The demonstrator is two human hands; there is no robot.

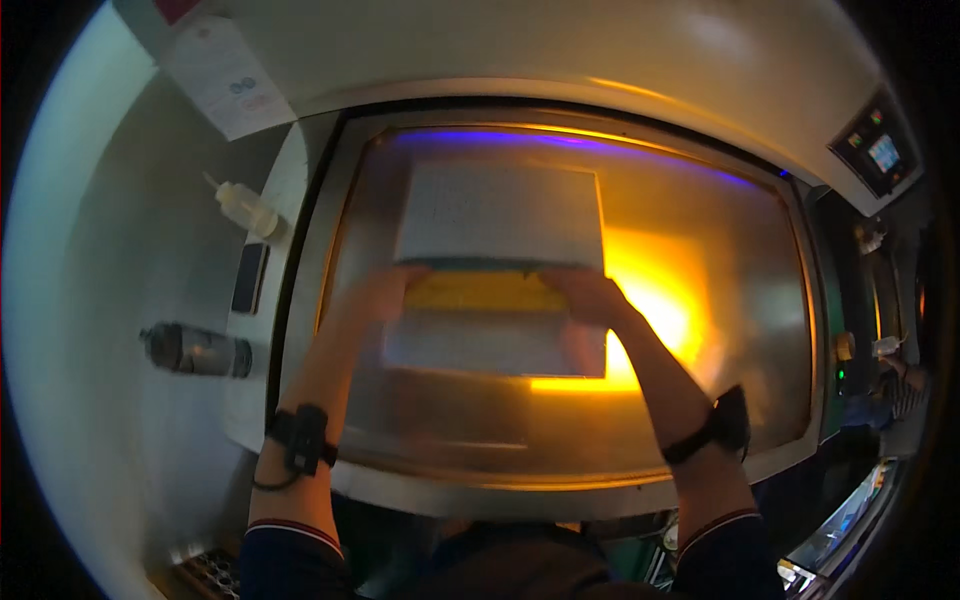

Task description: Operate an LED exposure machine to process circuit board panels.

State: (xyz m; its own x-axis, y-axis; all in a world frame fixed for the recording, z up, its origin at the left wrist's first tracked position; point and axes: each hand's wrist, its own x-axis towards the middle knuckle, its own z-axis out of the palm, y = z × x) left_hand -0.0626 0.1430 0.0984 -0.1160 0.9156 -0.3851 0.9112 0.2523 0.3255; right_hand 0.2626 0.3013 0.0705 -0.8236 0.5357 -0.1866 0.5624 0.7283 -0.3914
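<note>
Tabletop (755, 310); yellow strip (485, 292), hands (588, 294) blurry

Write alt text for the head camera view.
A person's left hand and right hand, both blurred, hold opposite ends of a yellow strip over a pale rectangular panel. The panel lies on a wide framed surface, with a bright yellow glow to its right. A white squeeze bottle stands out at left.
</note>
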